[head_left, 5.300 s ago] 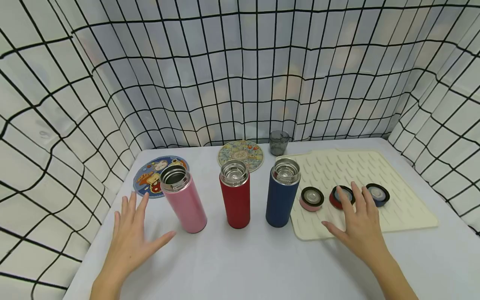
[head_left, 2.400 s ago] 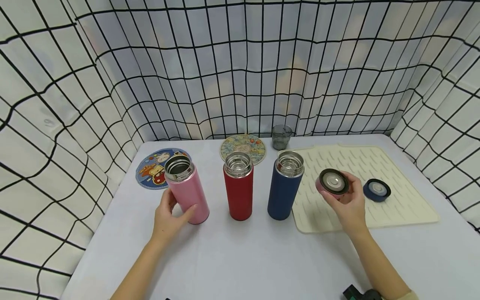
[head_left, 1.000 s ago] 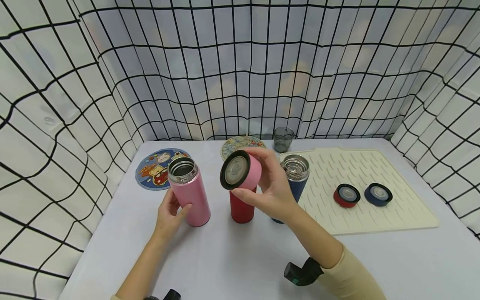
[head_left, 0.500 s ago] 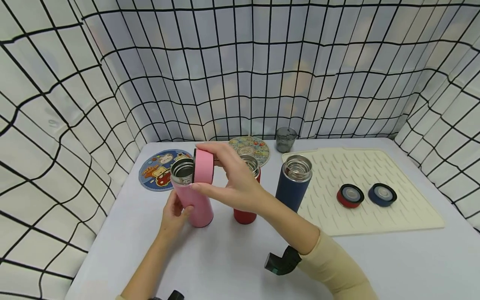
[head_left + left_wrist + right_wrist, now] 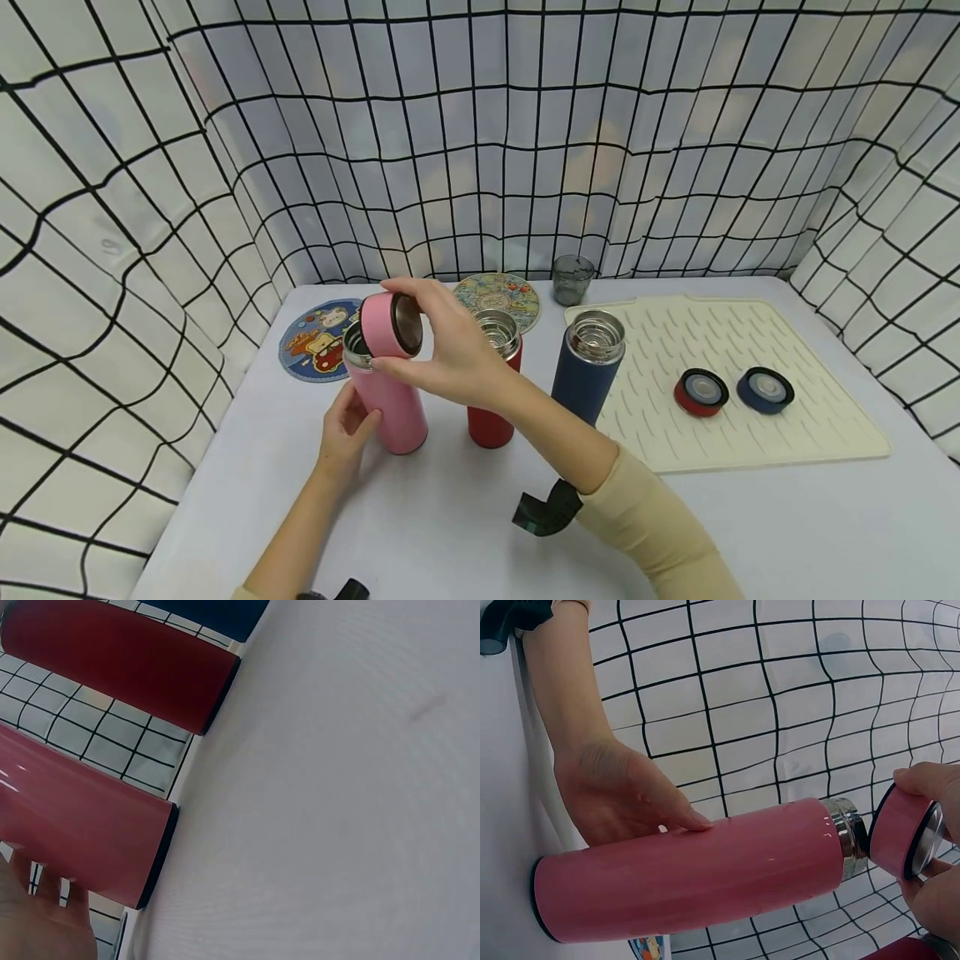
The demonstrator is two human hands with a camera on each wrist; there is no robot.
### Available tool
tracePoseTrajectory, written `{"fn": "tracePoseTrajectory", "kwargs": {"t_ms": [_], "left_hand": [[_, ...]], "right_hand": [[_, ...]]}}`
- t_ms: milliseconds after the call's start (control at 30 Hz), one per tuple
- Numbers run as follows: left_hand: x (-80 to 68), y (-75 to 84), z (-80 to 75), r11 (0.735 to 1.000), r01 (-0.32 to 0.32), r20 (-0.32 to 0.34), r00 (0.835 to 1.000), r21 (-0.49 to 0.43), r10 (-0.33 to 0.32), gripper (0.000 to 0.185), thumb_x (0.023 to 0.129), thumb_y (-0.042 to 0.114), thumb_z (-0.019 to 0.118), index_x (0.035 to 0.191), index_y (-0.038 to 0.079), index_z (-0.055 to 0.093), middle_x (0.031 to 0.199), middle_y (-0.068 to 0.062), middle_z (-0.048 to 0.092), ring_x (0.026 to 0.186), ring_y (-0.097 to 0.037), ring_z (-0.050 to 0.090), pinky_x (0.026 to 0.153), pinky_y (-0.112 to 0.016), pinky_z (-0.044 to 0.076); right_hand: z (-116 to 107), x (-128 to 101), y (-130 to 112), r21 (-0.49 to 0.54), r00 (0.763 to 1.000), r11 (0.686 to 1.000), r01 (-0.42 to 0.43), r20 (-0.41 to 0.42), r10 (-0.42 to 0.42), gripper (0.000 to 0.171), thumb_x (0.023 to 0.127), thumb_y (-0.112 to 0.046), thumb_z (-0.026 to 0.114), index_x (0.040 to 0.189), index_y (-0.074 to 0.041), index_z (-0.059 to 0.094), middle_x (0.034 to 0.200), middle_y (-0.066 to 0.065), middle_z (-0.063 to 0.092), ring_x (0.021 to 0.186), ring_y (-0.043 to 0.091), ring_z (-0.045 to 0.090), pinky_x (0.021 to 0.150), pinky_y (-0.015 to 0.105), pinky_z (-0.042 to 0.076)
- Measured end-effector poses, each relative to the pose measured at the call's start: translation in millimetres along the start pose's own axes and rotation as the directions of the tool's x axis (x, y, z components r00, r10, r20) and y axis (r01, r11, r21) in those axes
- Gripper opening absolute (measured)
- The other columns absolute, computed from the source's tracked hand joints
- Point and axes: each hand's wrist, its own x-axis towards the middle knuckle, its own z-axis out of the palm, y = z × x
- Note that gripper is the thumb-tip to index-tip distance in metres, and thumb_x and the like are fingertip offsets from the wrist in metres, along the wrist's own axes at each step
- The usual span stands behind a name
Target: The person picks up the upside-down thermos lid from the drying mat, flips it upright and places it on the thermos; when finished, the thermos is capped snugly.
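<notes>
A pink thermos bottle (image 5: 390, 408) stands upright on the white table with its steel neck uncovered. My left hand (image 5: 343, 433) holds its lower body, thumb on the near side and fingers behind. Above the mouth, my right hand (image 5: 457, 346) pinches the pink lid (image 5: 381, 325) between thumb and fingers. The lid is tilted; in the right wrist view it sits at the edge of the steel neck (image 5: 847, 836), and whether they touch I cannot tell. Just right stand a lidless red thermos (image 5: 491, 425), partly behind my right hand, and a lidless blue thermos (image 5: 585, 375).
A cream mat (image 5: 810, 417) at the right bears a red lid (image 5: 701, 393) and a blue lid (image 5: 765, 390). Behind the bottles are a blue round coaster (image 5: 307, 342), a patterned round coaster (image 5: 517, 292) and a grey glass (image 5: 572, 279). Black netting (image 5: 517, 148) surrounds the table.
My left hand took hold of the pink thermos. My right hand picked the pink lid off the mat, carried it left to the bottle's mouth and turned it over toward the opening.
</notes>
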Motion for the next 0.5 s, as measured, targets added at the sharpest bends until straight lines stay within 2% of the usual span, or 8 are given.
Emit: {"fn": "tracePoseTrajectory", "kwargs": {"t_ms": [133, 233, 333, 400, 500], "left_hand": [[0.3, 4.7, 3.1, 0.999, -0.025, -0.025, 0.999, 0.043, 0.026, 0.056, 0.084, -0.011, 0.054, 0.134, 0.009, 0.040, 0.111, 0.005, 0.056, 0.098, -0.010, 0.053, 0.087, -0.018, 0.043], [0.6, 13.6, 8.2, 0.985, -0.068, -0.040, 0.996, 0.161, 0.075, 0.066, 0.075, -0.017, 0.060, 0.133, 0.000, 0.034, 0.115, 0.009, 0.054, 0.101, -0.007, 0.052, 0.088, -0.016, 0.041], [0.0, 24.2, 14.3, 0.944, -0.115, -0.039, 0.990, 0.308, 0.133, 0.076, 0.066, -0.018, 0.067, 0.132, -0.008, 0.029, 0.120, 0.003, 0.052, 0.103, -0.001, 0.050, 0.089, -0.014, 0.039], [-0.4, 29.5, 17.3, 0.912, -0.149, -0.017, 0.986, 0.383, 0.168, 0.079, 0.064, -0.017, 0.069, 0.131, -0.012, 0.027, 0.120, -0.007, 0.051, 0.105, 0.002, 0.047, 0.090, -0.012, 0.037], [-0.4, 34.0, 20.3, 0.873, -0.201, 0.009, 0.975, 0.443, 0.220, 0.079, 0.062, -0.017, 0.071, 0.129, -0.014, 0.028, 0.118, -0.024, 0.049, 0.107, 0.005, 0.045, 0.092, -0.011, 0.036]], "right_hand": [[3.7, 4.3, -0.7, -0.002, 0.999, 1.000, -0.021, 0.037, 0.021, 0.066, 0.073, -0.023, 0.077, 0.129, -0.007, 0.045, 0.122, 0.003, 0.049, 0.107, 0.008, 0.044, 0.087, 0.019, 0.040], [6.0, 8.1, -1.5, -0.001, 0.994, 0.998, -0.064, 0.093, 0.064, 0.065, 0.074, -0.024, 0.076, 0.130, -0.010, 0.046, 0.122, 0.001, 0.048, 0.104, 0.007, 0.045, 0.083, 0.017, 0.041], [8.2, 11.2, -2.1, -0.024, 0.983, 0.992, -0.122, 0.134, 0.125, 0.064, 0.075, -0.026, 0.075, 0.132, -0.015, 0.047, 0.121, -0.001, 0.048, 0.102, 0.005, 0.047, 0.079, 0.017, 0.042], [10.1, 12.8, -1.9, -0.042, 0.979, 0.989, -0.143, 0.138, 0.148, 0.064, 0.075, -0.027, 0.075, 0.132, -0.017, 0.047, 0.122, -0.002, 0.048, 0.102, 0.005, 0.048, 0.079, 0.019, 0.043], [13.0, 14.0, -1.2, -0.049, 0.979, 0.988, -0.146, 0.139, 0.151, 0.065, 0.075, -0.027, 0.075, 0.132, -0.017, 0.047, 0.122, -0.002, 0.049, 0.104, 0.006, 0.047, 0.080, 0.020, 0.043]]}}
